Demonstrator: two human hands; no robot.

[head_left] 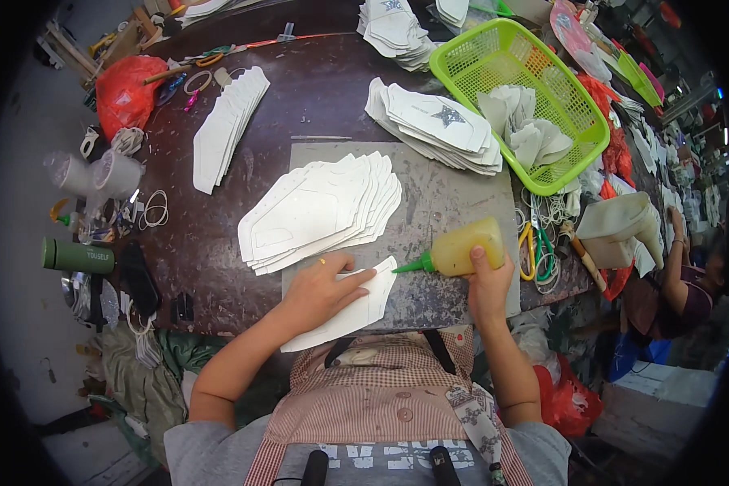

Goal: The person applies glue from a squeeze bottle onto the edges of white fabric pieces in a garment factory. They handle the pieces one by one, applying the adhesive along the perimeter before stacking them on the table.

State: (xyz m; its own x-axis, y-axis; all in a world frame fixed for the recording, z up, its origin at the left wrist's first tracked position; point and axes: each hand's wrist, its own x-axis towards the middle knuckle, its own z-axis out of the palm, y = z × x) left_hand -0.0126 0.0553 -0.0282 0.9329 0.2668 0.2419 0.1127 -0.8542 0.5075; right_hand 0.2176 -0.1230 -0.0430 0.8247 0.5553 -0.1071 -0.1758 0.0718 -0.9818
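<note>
White and flat, one cut panel (350, 317) is lying at the front of the table (206, 279) under the left hand's (324, 290) pressing fingers; the right hand (490, 283) is clasping a yellow squeeze bottle (466, 245), while a panel stack (316, 212) (blocking the space just beyond) is crowding close and scissors (527, 253) are lying rightward.

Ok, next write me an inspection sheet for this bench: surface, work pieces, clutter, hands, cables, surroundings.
Surface: dark brown table, scuffed; grey board lies on it.
Work pieces: white cut piece near the front edge; fanned white stack beyond it; star-marked stack beside the lime-green basket.
Clutter: red plastic bag and green flask at left; green-handled scissors at right.
Hands: left hand rests on the piece; right hand grips a yellowish squeeze bottle, nozzle at the piece's edge, contact unclear.
Cables: white looped cord at left; whether electrical, unclear.
Surroundings: another person at far right.
</note>
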